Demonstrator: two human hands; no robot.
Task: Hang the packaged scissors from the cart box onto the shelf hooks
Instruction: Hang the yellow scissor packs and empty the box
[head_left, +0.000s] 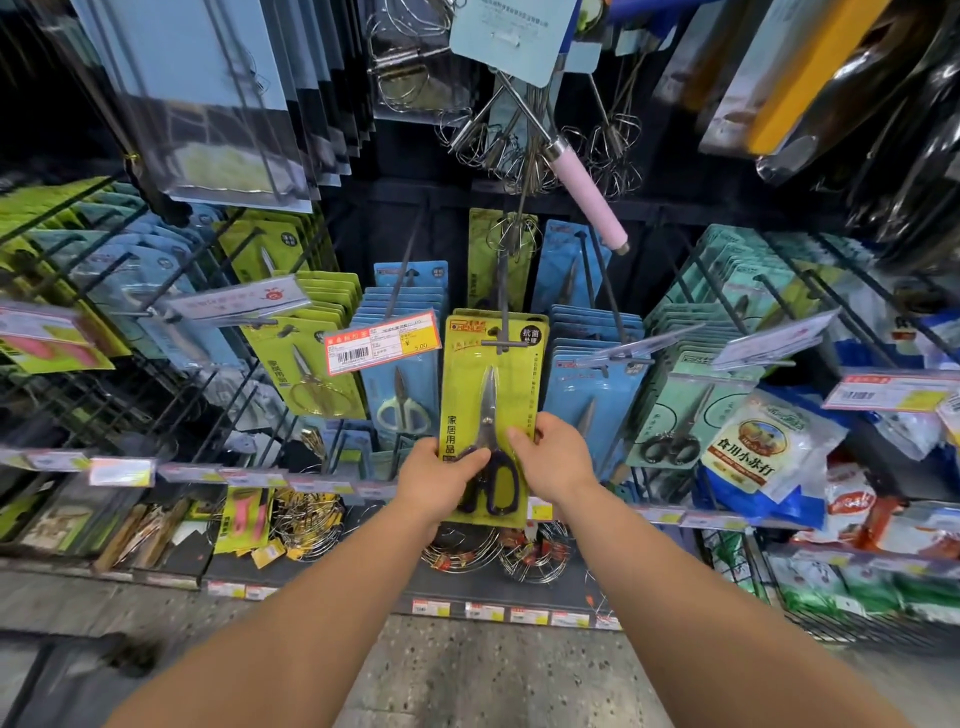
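Both forearms reach forward and up from the bottom of the view, meeting at a yellow-green scissors pack (491, 415). The left hand (436, 475) grips the pack's lower left edge, thumb curled over the front across the dark handles, fingers hidden behind the card. The right hand (553, 457) holds the right edge a little higher, thumb pressed on the front near the blades. The pack hangs upright at the front of a hook (503, 312), whose crossbar tip shows through the slot at the card's top. Blue scissors packs (402, 395) hang just beside it on the left, under an orange price tag (382, 343). A pink-handled whisk (587, 197) dangles above.
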